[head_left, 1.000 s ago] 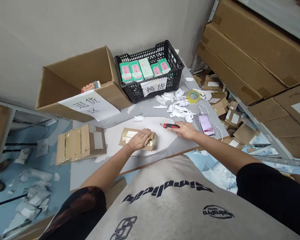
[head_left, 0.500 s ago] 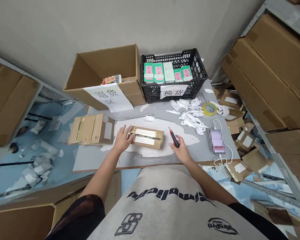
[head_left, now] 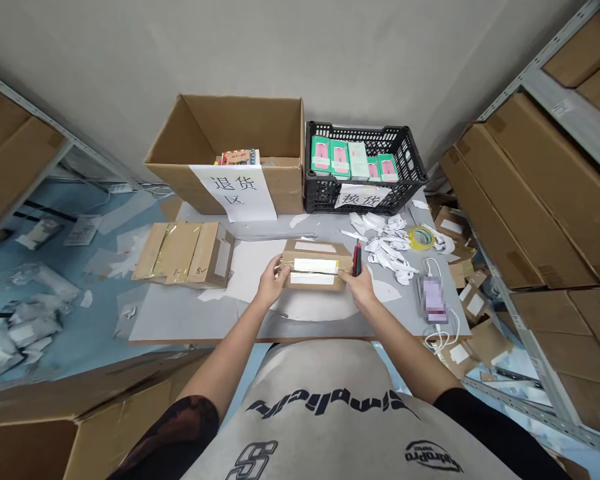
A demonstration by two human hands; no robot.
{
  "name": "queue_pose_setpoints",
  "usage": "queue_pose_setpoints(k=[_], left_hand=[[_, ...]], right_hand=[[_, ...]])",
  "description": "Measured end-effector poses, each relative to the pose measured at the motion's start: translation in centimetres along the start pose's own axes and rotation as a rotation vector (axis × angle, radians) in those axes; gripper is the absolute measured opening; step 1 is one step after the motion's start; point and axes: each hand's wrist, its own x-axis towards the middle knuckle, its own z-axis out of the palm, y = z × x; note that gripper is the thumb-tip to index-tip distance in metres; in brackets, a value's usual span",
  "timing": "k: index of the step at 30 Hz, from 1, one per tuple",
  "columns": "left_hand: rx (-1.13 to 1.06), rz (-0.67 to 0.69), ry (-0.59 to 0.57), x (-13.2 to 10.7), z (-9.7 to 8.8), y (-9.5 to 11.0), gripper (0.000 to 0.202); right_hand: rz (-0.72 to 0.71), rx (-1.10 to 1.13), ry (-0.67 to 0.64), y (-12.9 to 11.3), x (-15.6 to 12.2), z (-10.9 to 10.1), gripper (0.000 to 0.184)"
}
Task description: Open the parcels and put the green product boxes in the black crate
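Observation:
A small taped cardboard parcel (head_left: 314, 265) with a white label lies on the grey table (head_left: 180, 313) in front of me. My left hand (head_left: 271, 283) grips its left end, fingers curled on the edge. My right hand (head_left: 361, 287) rests at its right end and holds a red and black utility knife (head_left: 357, 257), which stands upright beside the parcel.
Behind stand an open cardboard box (head_left: 230, 150) with a paper sign and a black crate (head_left: 363, 167) of green boxes. Flat parcels (head_left: 185, 253) lie at left. Crumpled paper scraps (head_left: 387, 240), a tape roll (head_left: 421, 237) and a phone (head_left: 434, 297) lie at right. Shelves with cartons flank both sides.
My right hand has brought the knife up against the parcel's right end. My left hand has closed on its left end. The view has swung and centred on the table.

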Motion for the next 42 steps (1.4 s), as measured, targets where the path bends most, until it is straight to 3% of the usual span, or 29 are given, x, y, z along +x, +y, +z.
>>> queue_pose_setpoints(k=[2,5,9,13,16,20,23,27,30,35,38,42], left_hand=[[-0.076,0.073,-0.031,-0.3,0.7,-0.6,0.067],[-0.014,0.101,-0.083,-1.1,2.3,-2.5,0.075],[0.221,0.199,-0.185,-3.2,3.6,-5.3,0.061],[0.253,0.199,-0.301,-5.3,2.7,-5.7,0.062],[0.102,0.013,-0.368,-5.3,2.0,-4.5,0.083],[-0.058,-0.434,-0.306,-3.2,2.1,-2.9,0.089],[-0.103,-0.523,-0.392,-2.1,2.1,-2.4,0.089],[-0.132,-0.546,-0.488,-2.8,1.3,-2.7,0.1],[-0.156,-0.532,-0.516,-3.6,1.2,-3.4,0.109],[-0.229,-0.448,-0.375,-3.1,2.6,-4.7,0.106],[-0.193,-0.288,-0.272,-1.9,3.9,-5.3,0.102],[-0.07,-0.064,-0.185,-0.3,5.0,-6.1,0.089]], right_hand=[[-0.148,-0.056,-0.046,-0.2,0.7,-1.0,0.064],[-0.169,-0.202,-0.071,1.0,0.8,-2.7,0.071],[0.025,-0.205,-0.072,4.0,-0.7,-5.0,0.079],[0.298,-0.022,0.02,5.6,-1.9,-6.0,0.066],[0.389,0.062,0.097,5.8,-2.1,-5.6,0.055],[0.399,0.103,0.091,6.1,-2.1,-5.0,0.053],[0.435,0.099,0.058,6.2,-2.2,-5.0,0.054],[0.519,0.077,-0.005,6.1,-2.5,-5.1,0.06],[0.541,0.082,-0.04,5.9,-2.6,-5.1,0.062],[0.432,0.156,-0.089,5.5,-1.7,-5.2,0.055],[0.33,0.164,-0.103,5.3,-0.7,-5.5,0.057],[0.309,0.154,-0.14,5.0,0.6,-6.2,0.067]])
